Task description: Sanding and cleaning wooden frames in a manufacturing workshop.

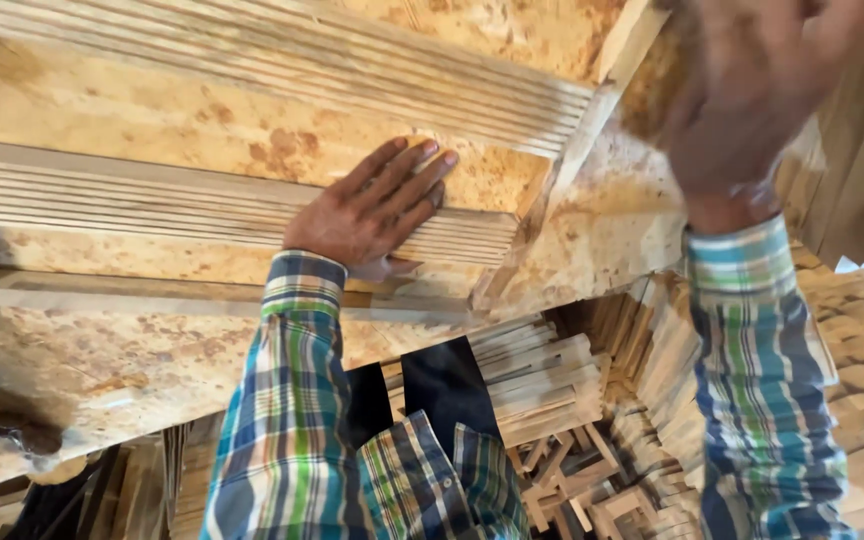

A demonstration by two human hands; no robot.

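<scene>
Stained chipboard workbench (102, 110) with 2 rows of thin wooden slats set on edge, heaps of cut sticks below.

Left hand (372, 210) lies flat, fingers straight and together, palm pressing the near row of slats (152, 205); it grips nothing. That row's long axis runs left to right, ending by a wooden rail (572, 160) that slants across the bench. Far row of slats (352, 60) lies parallel beyond it. Right hand (742, 90) is raised and blurred; whether it holds anything I cannot tell. Loose wooden sticks (542, 390) are piled under the bench, between plaid sleeves (292, 400).
</scene>
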